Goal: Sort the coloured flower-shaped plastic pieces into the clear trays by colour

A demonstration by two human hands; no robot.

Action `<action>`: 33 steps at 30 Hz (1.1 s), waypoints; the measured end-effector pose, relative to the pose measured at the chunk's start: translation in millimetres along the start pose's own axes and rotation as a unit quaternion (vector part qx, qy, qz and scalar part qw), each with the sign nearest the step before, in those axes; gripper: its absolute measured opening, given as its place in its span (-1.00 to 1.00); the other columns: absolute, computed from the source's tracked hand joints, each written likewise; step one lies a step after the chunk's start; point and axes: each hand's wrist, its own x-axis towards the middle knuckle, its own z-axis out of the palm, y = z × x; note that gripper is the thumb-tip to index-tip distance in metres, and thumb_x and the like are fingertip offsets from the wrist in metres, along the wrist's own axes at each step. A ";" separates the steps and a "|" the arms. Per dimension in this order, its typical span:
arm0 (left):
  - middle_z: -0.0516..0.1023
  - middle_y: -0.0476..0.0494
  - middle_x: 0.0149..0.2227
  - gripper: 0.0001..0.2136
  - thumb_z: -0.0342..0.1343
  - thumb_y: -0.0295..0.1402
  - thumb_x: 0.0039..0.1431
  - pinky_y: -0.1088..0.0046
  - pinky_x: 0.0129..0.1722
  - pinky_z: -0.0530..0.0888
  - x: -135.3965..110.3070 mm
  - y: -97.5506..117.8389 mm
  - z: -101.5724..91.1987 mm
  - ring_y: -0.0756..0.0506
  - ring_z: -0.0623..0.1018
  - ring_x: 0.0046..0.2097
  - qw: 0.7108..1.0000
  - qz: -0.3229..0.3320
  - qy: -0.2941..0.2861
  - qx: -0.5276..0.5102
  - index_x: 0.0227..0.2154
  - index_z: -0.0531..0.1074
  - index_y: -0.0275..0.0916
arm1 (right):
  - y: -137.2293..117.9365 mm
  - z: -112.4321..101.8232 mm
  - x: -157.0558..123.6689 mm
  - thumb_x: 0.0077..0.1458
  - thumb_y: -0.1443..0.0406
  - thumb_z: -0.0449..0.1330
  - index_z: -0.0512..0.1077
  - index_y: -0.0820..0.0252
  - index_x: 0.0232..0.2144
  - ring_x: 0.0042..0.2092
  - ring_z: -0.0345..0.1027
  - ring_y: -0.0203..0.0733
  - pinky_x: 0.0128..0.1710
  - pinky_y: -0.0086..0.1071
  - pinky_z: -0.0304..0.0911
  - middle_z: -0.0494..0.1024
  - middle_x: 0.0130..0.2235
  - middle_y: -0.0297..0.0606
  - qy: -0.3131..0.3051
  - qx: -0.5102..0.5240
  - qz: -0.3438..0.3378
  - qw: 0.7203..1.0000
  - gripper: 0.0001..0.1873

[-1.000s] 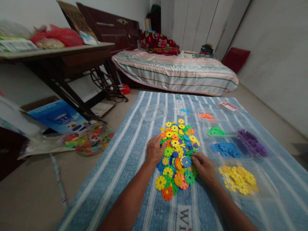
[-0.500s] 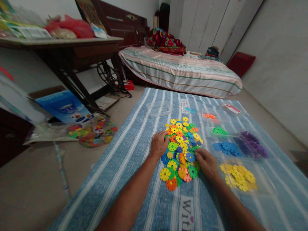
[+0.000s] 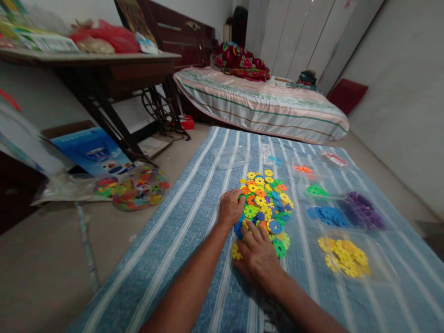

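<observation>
A pile of flower-shaped plastic discs [image 3: 266, 212] in yellow, green, blue and orange lies on a blue striped cloth [image 3: 194, 222]. At its left edge rests my left hand [image 3: 231, 206], fingers curled in toward the discs; whatever they hold is hidden. My right hand [image 3: 258, 249] lies over the near part of the pile with its fingers spread apart, covering several discs. To the right, clear plastic boxes hold sorted discs: yellow discs [image 3: 345, 256], blue discs [image 3: 329, 216], purple discs [image 3: 366, 210], green discs [image 3: 316, 190] and orange discs [image 3: 303, 169].
Toward the far edge of the cloth stand a clear box [image 3: 231, 158], some light blue discs [image 3: 275, 160] and a red-and-white packet [image 3: 335, 159]. A bag of colourful pieces [image 3: 140, 189] sits on the floor at left, below a sewing-machine table [image 3: 114, 58]. Beyond is a bed [image 3: 263, 101].
My right hand has moved left from the pile's right side onto its near part and spread its fingers, now covering discs there. My left hand stays at the left edge.
</observation>
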 end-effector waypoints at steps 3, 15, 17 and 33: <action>0.62 -0.13 -0.13 -0.83 0.04 -0.44 0.14 0.30 0.03 0.42 0.4 -1.9 1.2 -0.13 0.56 -0.06 1.000 0.004 0.004 -0.002 -0.25 0.50 -0.18 | -1.1 15.7 -2.9 0.11 0.21 0.25 0.51 0.23 -0.25 0.11 0.26 0.12 0.11 0.04 0.14 0.55 -0.10 -0.04 0.023 -0.017 -0.017 0.999 -0.79; 0.62 -0.12 -0.14 -0.83 0.03 -0.43 0.14 0.31 0.01 0.42 0.6 -3.3 1.7 -0.12 0.56 -0.08 1.000 0.012 0.001 -0.002 -0.27 0.51 -0.18 | 44.3 -27.2 -0.2 0.20 0.38 0.10 0.47 0.10 -0.30 -0.17 0.44 -0.13 -0.02 -0.12 0.31 0.58 -0.28 -0.29 0.176 0.066 0.020 0.982 -0.85; 0.62 -0.11 -0.16 -0.83 0.03 -0.43 0.14 0.33 0.00 0.42 0.6 -3.3 1.5 -0.11 0.56 -0.09 1.000 0.012 0.000 -0.001 -0.28 0.51 -0.17 | 75.0 -46.5 -5.1 0.20 0.36 0.12 0.48 0.09 -0.32 -0.20 0.46 -0.11 -0.09 -0.16 0.33 0.58 -0.30 -0.27 0.177 0.026 0.059 0.982 -0.86; 0.62 -0.11 -0.17 -0.84 0.03 -0.43 0.13 0.31 0.00 0.43 1.5 -2.8 0.4 -0.12 0.56 -0.09 1.000 0.004 0.001 -0.006 -0.30 0.51 -0.17 | 98.5 -33.3 -29.3 0.15 0.18 0.17 0.51 0.19 -0.22 0.07 0.33 0.07 0.03 -0.04 0.33 0.53 -0.08 -0.05 0.099 -0.014 0.111 0.989 -0.77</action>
